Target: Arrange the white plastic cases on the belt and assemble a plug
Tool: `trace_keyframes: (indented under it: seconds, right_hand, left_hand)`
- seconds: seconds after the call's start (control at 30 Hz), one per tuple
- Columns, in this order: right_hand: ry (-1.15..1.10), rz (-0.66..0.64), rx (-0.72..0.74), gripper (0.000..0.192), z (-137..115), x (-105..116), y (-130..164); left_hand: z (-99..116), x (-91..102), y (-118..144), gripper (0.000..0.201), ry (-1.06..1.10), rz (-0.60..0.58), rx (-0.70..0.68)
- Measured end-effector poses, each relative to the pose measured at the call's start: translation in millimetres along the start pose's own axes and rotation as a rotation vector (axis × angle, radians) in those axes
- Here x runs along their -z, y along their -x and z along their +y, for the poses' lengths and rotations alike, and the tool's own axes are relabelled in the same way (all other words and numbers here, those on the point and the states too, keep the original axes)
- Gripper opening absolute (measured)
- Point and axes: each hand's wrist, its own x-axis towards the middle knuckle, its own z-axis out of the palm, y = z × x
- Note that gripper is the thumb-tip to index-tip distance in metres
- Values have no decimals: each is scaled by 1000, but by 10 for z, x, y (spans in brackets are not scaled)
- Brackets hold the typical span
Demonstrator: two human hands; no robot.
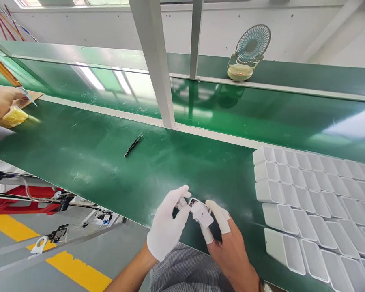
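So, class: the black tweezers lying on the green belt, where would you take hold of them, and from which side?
Grip the tweezers around the middle of the two thin arms, coming straight down from above. They lie flat and alone on the green belt, slanting from near-left to far-right, so pinch across that line. Both the left hand and right hand hold a small white part.

1. the left hand [167,227] wears a full white fabric glove that ends at the wrist.
2. the right hand [228,243] is bare but for white finger cots [222,217] on the thumb and first fingers.
3. both forearms are unsleeved.
4. a watch [266,287] edge shows at the right wrist.
5. a grey pinstriped garment [185,269] covers the lap.
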Motion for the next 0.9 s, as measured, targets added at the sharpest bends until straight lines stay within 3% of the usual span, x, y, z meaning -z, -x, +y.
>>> trace_keyframes:
  seconds: [0.17, 0.33, 0.43, 0.53, 0.67, 0.9]
  right_hand:
    - [2, 7, 21, 51, 17, -5, -1]
    - [-58, 59, 4, 40, -8, 41, -39]
    - [-196, 75, -108, 33, -79, 128, -84]
    - [-376, 102, -230, 32, -138, 213, -118]
    - [-534, 102, -339, 36, -113, 244, -102]
    - [-604, 35, -405, 40, -43, 222, -49]
  left_hand:
    - [43, 74, 19, 37, -128, -131, -115]
    - [98, 10, 60, 35, -150, -71, -64]
    - [105, -97, 144, 35, -81, -38, -8]
    - [112, -215, 249, 58, -57, -7, 0]
    - [174, -324, 307, 90, -67, 7, -111]
    - [410, -407, 245, 67, -31, -25, -175]
